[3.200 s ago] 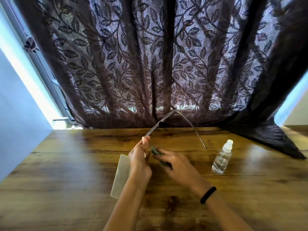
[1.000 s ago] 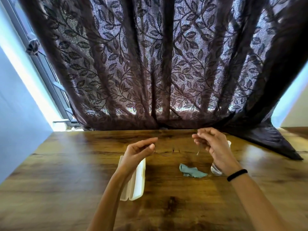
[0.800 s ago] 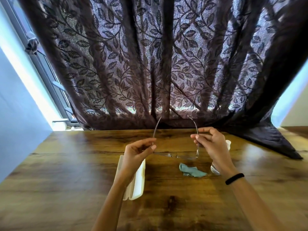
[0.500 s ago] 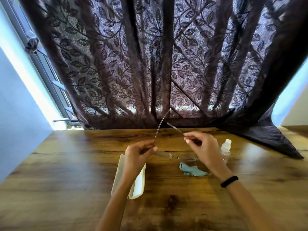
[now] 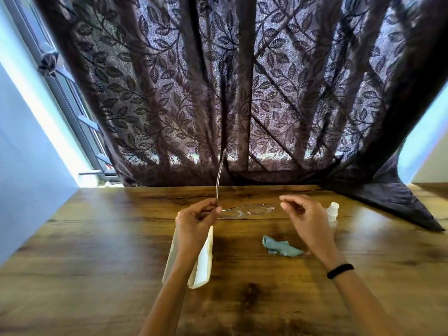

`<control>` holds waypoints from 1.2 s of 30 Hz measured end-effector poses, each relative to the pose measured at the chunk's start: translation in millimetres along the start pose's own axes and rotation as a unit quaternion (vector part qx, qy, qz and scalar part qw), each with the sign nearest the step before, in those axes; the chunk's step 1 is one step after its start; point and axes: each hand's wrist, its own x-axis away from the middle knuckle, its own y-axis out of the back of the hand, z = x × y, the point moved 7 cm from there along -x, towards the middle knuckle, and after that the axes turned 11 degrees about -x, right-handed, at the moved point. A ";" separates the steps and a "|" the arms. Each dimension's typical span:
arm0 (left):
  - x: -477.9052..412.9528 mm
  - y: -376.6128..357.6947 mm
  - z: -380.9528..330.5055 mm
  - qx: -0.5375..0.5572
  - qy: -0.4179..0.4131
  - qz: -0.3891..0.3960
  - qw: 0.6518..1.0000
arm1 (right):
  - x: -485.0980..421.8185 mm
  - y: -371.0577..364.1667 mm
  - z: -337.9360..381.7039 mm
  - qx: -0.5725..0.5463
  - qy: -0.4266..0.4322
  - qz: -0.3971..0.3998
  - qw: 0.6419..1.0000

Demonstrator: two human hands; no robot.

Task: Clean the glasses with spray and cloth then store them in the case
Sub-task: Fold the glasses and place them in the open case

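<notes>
My left hand (image 5: 196,219) pinches the thin-framed glasses (image 5: 247,210) at their left hinge and holds them just above the wooden table (image 5: 97,251). The left temple arm stands up toward the curtain, while the right one is no longer sticking out. My right hand (image 5: 303,217) hovers just right of the lenses, fingers loosely curled and holding nothing. The cream case (image 5: 206,258) lies open under my left forearm. The teal cloth (image 5: 281,247) lies crumpled on the table. The clear spray bottle (image 5: 332,212) stands partly hidden behind my right hand.
A dark leaf-patterned curtain (image 5: 242,93) hangs along the table's far edge, and its hem drapes onto the table at the back right (image 5: 392,197). A pale wall (image 5: 24,178) borders the table's left side.
The cloth was laid down and the case now lies open. In the last half second the right temple arm swung in toward the lenses, and my right hand let go of it.
</notes>
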 end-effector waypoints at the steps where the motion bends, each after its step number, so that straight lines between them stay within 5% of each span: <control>1: -0.1 0.0 0.9 0.003 0.003 -0.002 1.000 | 1.2 1.6 -5.9 0.000 -0.018 0.000 1.000; 13: -2.8 -2.9 8.5 -0.042 0.004 0.023 0.999 | 14.6 -4.8 -29.7 -0.137 -0.153 0.009 0.979; 25: 9.0 -18.5 -21.4 -0.276 -0.183 0.089 0.939 | 14.1 -10.1 -25.9 -0.156 -0.160 0.039 0.974; 36: 17.5 4.7 15.4 -0.120 -0.016 0.150 0.981 | 17.0 -29.6 -29.4 -0.234 -0.210 0.057 0.948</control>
